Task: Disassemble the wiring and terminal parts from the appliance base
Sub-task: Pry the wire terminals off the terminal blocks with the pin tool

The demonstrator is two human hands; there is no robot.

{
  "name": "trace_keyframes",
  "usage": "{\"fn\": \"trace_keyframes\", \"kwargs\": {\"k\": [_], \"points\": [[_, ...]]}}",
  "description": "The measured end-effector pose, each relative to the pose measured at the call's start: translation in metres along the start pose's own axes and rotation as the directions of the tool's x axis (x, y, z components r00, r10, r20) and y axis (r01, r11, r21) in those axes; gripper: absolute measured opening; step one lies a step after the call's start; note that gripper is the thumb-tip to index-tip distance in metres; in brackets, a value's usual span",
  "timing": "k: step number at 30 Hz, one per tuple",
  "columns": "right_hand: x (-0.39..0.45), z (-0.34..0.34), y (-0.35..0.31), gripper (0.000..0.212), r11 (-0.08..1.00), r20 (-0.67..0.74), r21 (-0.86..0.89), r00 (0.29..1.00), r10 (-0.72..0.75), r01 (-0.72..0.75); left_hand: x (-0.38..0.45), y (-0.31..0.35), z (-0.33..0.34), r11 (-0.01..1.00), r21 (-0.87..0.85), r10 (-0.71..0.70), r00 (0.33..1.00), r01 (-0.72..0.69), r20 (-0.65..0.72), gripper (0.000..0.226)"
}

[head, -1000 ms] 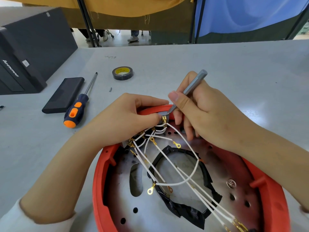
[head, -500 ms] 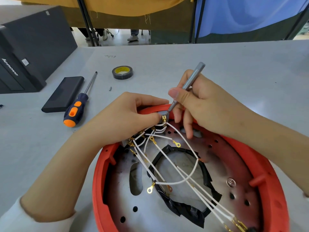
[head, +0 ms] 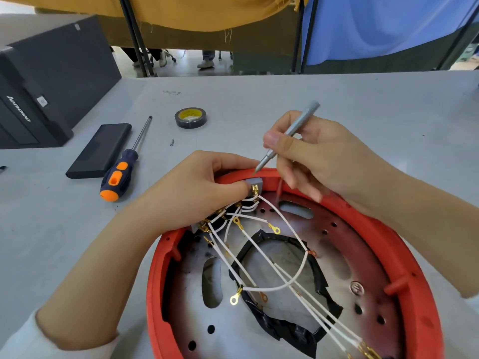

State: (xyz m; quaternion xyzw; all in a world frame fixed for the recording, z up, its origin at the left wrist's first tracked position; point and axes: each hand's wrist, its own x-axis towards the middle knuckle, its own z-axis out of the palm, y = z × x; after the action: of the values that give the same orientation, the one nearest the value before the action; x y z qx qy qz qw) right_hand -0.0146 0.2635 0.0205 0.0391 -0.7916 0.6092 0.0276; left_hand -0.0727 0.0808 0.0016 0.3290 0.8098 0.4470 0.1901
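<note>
The round red appliance base [head: 414,270] lies open side up in front of me, a perforated metal plate inside. White wires [head: 274,260] with gold ring terminals fan across the plate from a black switch cluster at the far left rim. My left hand [head: 197,187] pinches a small grey terminal block [head: 255,184] with a gold connector at the rim. My right hand [head: 318,154] holds a thin grey precision screwdriver [head: 290,136] like a pen. Its tip hovers just above the block, apart from it.
On the grey table to the left lie an orange-and-navy screwdriver [head: 121,172], a flat black case [head: 101,150], a tiny screw [head: 171,142] and a roll of black tape [head: 190,117]. A black computer tower [head: 49,81] stands at the far left. Torn black tape rings the plate's centre hole.
My right hand has lifted the thin screwdriver up and back, so its tip has left the terminal block. My left hand keeps its pinch on the block.
</note>
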Motion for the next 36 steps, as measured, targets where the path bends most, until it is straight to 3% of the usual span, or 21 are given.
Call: {"fn": "trace_keyframes", "kwargs": {"k": [3,5,8,10,14,17,21,25,28,36], "points": [[-0.012,-0.005,-0.002,0.017,0.991,0.065,0.105,0.994,-0.091,0.084,-0.001,0.0,0.001,1.0,0.012,-0.003,1.0,0.003,-0.016,0.026],[-0.02,-0.012,-0.006,0.025,0.985,0.215,0.141,0.968,-0.126,0.097,-0.002,0.002,0.001,1.0,0.023,0.005,1.0,-0.005,-0.016,0.022],[-0.026,-0.027,-0.012,0.058,0.967,0.439,0.251,0.895,-0.083,-0.034,-0.003,0.005,0.002,1.0,0.026,0.005,1.0,-0.005,-0.004,0.02],[-0.028,-0.031,-0.015,0.061,0.949,0.469,0.283,0.883,-0.013,-0.137,-0.003,0.005,0.002,1.0,0.017,0.003,1.0,-0.002,-0.02,0.024],[-0.028,-0.022,-0.01,0.009,0.992,0.314,0.04,0.944,0.1,-0.118,-0.002,0.003,0.002,1.0,0.002,-0.02,1.0,0.02,-0.023,0.029],[-0.026,-0.011,-0.006,0.023,0.967,0.186,-0.247,0.977,0.106,-0.057,-0.001,0.001,0.001,1.0,-0.008,-0.021,0.999,0.021,-0.025,0.029],[-0.027,0.001,-0.001,0.014,0.822,0.047,-0.567,0.998,-0.03,0.051,-0.002,0.003,0.001,1.0,0.004,0.0,1.0,0.0,-0.011,0.028],[-0.037,0.013,0.003,0.023,0.571,-0.028,-0.816,0.981,-0.193,0.089,-0.001,0.001,0.0,1.0,0.003,0.007,1.0,-0.007,-0.003,0.028],[-0.039,0.01,0.002,0.021,0.523,-0.087,-0.85,0.96,-0.267,0.068,0.001,-0.001,0.0,1.0,0.013,-0.015,1.0,0.015,-0.001,0.03],[-0.041,0.01,0.004,0.019,0.596,-0.139,-0.803,0.972,-0.191,0.003,0.0,-0.001,0.001,1.0,-0.017,-0.026,0.998,0.025,-0.052,0.032]]}}
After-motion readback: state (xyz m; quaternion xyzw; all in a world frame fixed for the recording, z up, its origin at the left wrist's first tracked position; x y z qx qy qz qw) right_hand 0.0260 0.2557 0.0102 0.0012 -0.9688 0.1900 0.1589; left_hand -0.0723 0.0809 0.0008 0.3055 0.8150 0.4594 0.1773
